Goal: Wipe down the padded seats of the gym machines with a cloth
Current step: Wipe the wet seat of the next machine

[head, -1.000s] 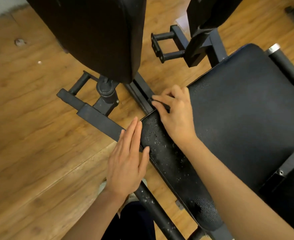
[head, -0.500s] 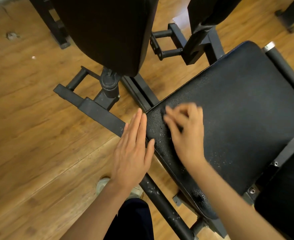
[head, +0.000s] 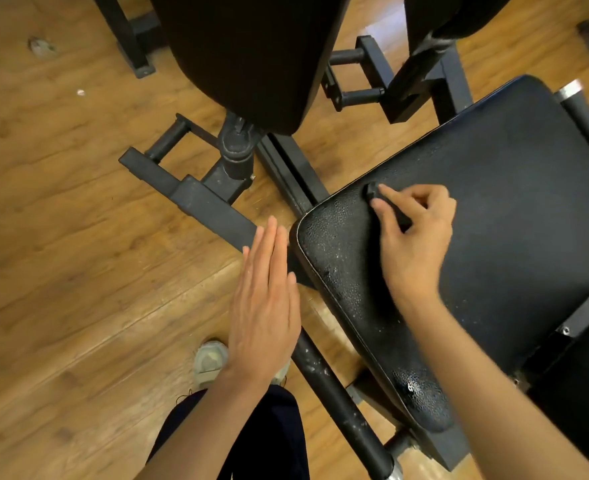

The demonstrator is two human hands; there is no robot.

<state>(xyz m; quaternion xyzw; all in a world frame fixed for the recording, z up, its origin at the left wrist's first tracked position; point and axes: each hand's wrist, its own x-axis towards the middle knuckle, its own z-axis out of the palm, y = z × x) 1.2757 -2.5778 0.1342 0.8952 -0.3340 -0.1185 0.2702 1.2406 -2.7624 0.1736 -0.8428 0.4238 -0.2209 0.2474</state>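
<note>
Wooden plank flooring [head: 78, 271] in a warm brown fills the left half of the frame and shows between the black machine parts. Nearest the camera, at the bottom centre, a dark trouser leg [head: 268, 438] and a pale shoe [head: 210, 358] stand on the planks. Above them the left hand [head: 265, 306] is flat, fingers straight and pressed together, holding nothing; it sits just beside the left edge of the padded seat [head: 511, 220], and whether it touches the pad or the frame below cannot be told. A black round bar [head: 338, 403] runs diagonally from beneath that hand to the bottom edge. The seat, black and textured, spreads across the right half; small pale specks or droplets dot its near left portion. On its upper left corner rests the right hand [head: 414, 233], fingers curled round a small dark object [head: 386, 206] whose end pokes out past the fingertips; what the object is cannot be told, and no cloth can be made out. Farther off, at centre left, lies the black steel base frame [head: 196, 199] with a post. At top centre hangs a large black back pad [head: 251, 57], and to its right a bracket [head: 355, 74] with two short pegs.
</note>
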